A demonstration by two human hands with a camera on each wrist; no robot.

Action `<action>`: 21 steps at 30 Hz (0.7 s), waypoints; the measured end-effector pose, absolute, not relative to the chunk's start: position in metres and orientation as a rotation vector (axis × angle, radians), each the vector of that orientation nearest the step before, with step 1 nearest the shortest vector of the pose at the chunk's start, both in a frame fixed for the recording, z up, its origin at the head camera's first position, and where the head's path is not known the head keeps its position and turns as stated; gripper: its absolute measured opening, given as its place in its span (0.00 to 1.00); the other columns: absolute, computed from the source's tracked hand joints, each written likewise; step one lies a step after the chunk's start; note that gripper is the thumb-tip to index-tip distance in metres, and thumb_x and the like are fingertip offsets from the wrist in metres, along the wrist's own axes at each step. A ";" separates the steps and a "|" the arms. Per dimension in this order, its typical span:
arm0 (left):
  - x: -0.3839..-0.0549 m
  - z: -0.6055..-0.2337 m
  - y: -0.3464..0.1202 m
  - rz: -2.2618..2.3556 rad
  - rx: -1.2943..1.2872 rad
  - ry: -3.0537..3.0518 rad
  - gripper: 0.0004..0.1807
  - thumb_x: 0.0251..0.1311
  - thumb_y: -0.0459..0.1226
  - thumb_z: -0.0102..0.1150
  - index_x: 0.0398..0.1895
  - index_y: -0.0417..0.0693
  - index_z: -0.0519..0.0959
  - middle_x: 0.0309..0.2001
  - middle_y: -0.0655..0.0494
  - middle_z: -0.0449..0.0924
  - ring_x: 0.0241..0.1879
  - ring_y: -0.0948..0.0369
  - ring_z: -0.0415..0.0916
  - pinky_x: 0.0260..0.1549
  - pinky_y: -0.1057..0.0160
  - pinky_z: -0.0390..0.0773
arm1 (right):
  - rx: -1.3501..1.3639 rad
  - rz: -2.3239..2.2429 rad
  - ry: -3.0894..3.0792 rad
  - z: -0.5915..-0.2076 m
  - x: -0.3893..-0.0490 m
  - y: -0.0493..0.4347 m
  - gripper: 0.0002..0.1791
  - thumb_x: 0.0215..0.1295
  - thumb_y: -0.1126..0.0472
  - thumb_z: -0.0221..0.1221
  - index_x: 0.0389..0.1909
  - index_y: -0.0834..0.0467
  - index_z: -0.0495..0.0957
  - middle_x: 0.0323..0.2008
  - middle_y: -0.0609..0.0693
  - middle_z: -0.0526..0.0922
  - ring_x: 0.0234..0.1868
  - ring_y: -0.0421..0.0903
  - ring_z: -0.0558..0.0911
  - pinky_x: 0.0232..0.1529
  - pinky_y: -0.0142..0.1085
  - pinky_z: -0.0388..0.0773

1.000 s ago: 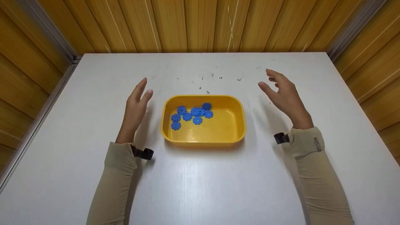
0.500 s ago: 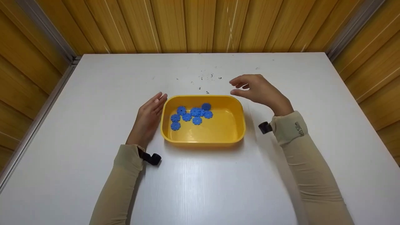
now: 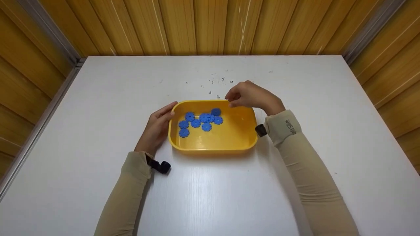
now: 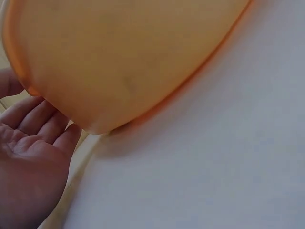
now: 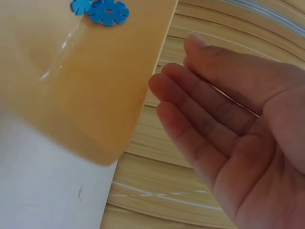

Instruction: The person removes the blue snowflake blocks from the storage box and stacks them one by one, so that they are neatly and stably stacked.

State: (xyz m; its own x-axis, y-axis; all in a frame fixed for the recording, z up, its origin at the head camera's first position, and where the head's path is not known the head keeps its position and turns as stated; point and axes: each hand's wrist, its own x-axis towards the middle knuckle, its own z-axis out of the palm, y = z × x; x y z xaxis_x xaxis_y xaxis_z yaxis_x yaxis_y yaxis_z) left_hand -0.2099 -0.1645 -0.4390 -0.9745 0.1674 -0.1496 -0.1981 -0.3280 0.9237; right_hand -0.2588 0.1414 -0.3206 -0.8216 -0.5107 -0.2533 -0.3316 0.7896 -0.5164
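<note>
A yellow plastic bin [image 3: 226, 139] sits on the white table with several blue notched discs [image 3: 205, 117] on its floor, mostly toward the left. My left hand [image 3: 156, 127] holds the bin's left end, thumb at the rim and fingers along the outer wall. The left wrist view shows those fingers [image 4: 40, 117] against the bin's wall. Over the bin's far right part hangs my right hand [image 3: 255, 95], fingers loosely bent and holding nothing. In the right wrist view, its fingertips [image 5: 164, 82] come close to the bin's edge.
Dark specks and scuffs [image 3: 223, 79] mark the white tabletop [image 3: 197, 193] behind the bin. A yellow wood-look panel wall [image 3: 210, 28] rises at the table's far edge, with similar panels on both sides. A black wrist camera [image 3: 261, 130] overlaps the bin's right rim.
My left hand has moved right and taken hold of the bin's left end. My right hand has swung left, from beside the bin to over its far right part. The discs stay put.
</note>
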 end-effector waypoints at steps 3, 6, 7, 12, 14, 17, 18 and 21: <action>-0.209 -0.439 -0.165 2.393 -0.034 1.682 0.27 0.66 0.33 0.53 0.68 0.45 0.67 0.70 0.54 0.63 0.70 0.61 0.60 0.68 0.64 0.64 | -0.651 -0.634 2.574 -0.323 -0.259 0.133 0.17 0.62 0.61 0.63 0.52 0.59 0.81 0.47 0.54 0.85 0.48 0.49 0.82 0.53 0.42 0.81; -0.209 -0.439 -0.164 2.400 -0.022 1.695 0.27 0.65 0.32 0.53 0.68 0.44 0.67 0.70 0.53 0.64 0.70 0.61 0.60 0.68 0.64 0.64 | -0.673 -0.620 2.541 -0.327 -0.260 0.126 0.17 0.62 0.62 0.63 0.52 0.59 0.82 0.47 0.53 0.85 0.48 0.49 0.82 0.54 0.42 0.81; -0.209 -0.439 -0.164 2.403 -0.014 1.695 0.27 0.65 0.32 0.52 0.68 0.44 0.66 0.70 0.53 0.64 0.70 0.60 0.60 0.68 0.64 0.64 | -0.687 -0.612 2.534 -0.328 -0.260 0.124 0.17 0.62 0.62 0.63 0.52 0.59 0.82 0.47 0.53 0.85 0.48 0.49 0.82 0.54 0.42 0.81; -0.207 -0.440 -0.163 2.423 0.025 1.689 0.27 0.65 0.30 0.51 0.69 0.41 0.65 0.70 0.50 0.65 0.70 0.59 0.61 0.68 0.64 0.65 | -0.698 -0.567 2.540 -0.334 -0.259 0.116 0.17 0.60 0.63 0.64 0.51 0.59 0.82 0.45 0.52 0.86 0.49 0.49 0.79 0.53 0.40 0.80; -0.206 -0.440 -0.163 2.432 0.038 1.680 0.27 0.65 0.30 0.51 0.69 0.41 0.65 0.70 0.49 0.65 0.70 0.59 0.62 0.67 0.64 0.65 | -0.682 -0.549 2.543 -0.337 -0.259 0.113 0.17 0.60 0.64 0.65 0.51 0.58 0.83 0.45 0.52 0.85 0.48 0.49 0.79 0.53 0.40 0.80; -0.207 -0.440 -0.163 2.433 0.039 1.680 0.27 0.66 0.30 0.50 0.69 0.40 0.65 0.69 0.49 0.65 0.70 0.60 0.62 0.67 0.64 0.65 | -0.660 -0.532 2.536 -0.340 -0.258 0.111 0.17 0.59 0.64 0.66 0.50 0.59 0.83 0.45 0.52 0.85 0.46 0.49 0.80 0.52 0.40 0.80; -0.207 -0.440 -0.162 2.433 0.035 1.683 0.27 0.66 0.29 0.50 0.68 0.40 0.65 0.69 0.50 0.65 0.70 0.60 0.62 0.68 0.64 0.65 | -0.657 -0.524 2.534 -0.340 -0.258 0.110 0.17 0.58 0.64 0.66 0.50 0.59 0.83 0.45 0.52 0.85 0.44 0.49 0.81 0.52 0.40 0.81; -0.206 -0.438 -0.162 2.431 0.012 1.693 0.26 0.65 0.29 0.50 0.68 0.41 0.67 0.69 0.51 0.66 0.69 0.61 0.62 0.68 0.64 0.64 | -0.653 -0.497 2.533 -0.342 -0.257 0.108 0.17 0.58 0.64 0.66 0.50 0.59 0.83 0.45 0.52 0.84 0.44 0.49 0.81 0.52 0.40 0.80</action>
State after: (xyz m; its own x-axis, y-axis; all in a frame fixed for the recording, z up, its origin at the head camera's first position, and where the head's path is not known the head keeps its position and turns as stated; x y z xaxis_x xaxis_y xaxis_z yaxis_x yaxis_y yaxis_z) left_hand -0.2063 -0.1620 -0.4382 -0.9839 0.1508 -0.0956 -0.1420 -0.3361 0.9311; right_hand -0.2569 0.1076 -0.3419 -0.7737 -0.5266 -0.3524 -0.3546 0.8207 -0.4480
